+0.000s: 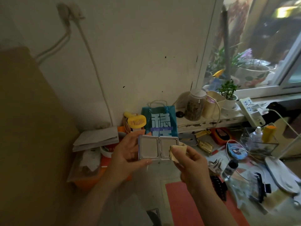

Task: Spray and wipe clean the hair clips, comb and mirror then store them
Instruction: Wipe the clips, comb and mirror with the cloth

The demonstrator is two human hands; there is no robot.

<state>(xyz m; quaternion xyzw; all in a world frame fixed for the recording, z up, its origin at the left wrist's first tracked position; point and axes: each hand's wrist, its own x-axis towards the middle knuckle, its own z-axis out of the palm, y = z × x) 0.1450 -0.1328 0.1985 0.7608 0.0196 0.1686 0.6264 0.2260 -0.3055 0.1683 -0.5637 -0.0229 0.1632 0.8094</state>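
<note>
A folding silver mirror (150, 147) with two square panes is held open in the air in front of me. My left hand (128, 152) grips its left pane, thumb on the bottom edge and fingers at the top. My right hand (190, 162) pinches a small beige cloth (177, 151) against the right pane. On the table to the right lie a black claw clip (219, 186), a pale clip (215, 165), another black clip (260, 188) and a small dark-capped spray bottle (229, 168).
A teal gift bag (160, 121) and a yellow hand fan (136, 122) stand against the wall. A clear box (260, 142), a power strip (250, 111) with cables, jars and potted plants crowd the right side. A pink mat (187, 204) lies below my hands.
</note>
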